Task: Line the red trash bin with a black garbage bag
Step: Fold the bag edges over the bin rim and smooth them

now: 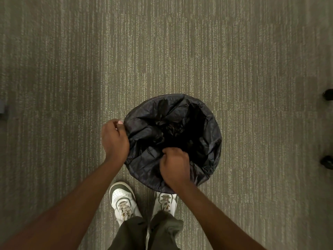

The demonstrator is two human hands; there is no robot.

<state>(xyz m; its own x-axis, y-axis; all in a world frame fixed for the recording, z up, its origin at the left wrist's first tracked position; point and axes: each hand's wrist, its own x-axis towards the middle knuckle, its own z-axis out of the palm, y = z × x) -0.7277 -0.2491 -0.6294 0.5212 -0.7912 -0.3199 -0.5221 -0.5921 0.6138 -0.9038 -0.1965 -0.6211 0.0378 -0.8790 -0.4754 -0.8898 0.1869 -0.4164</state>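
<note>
A black garbage bag (182, 116) is spread over a round bin standing on the carpet, seen from straight above. The bag covers the rim all round and sags, crumpled, into the dark inside, so none of the red bin shows. My left hand (115, 139) is closed on the bag's edge at the left side of the rim. My right hand (174, 166) is fisted on a fold of the bag at the near side, just inside the rim.
Grey-green striped carpet (162, 51) lies all around. My two white shoes (124, 201) stand just in front of the bin. Two black chair casters (328, 162) sit at the right edge, and a dark object (3, 109) at the left edge.
</note>
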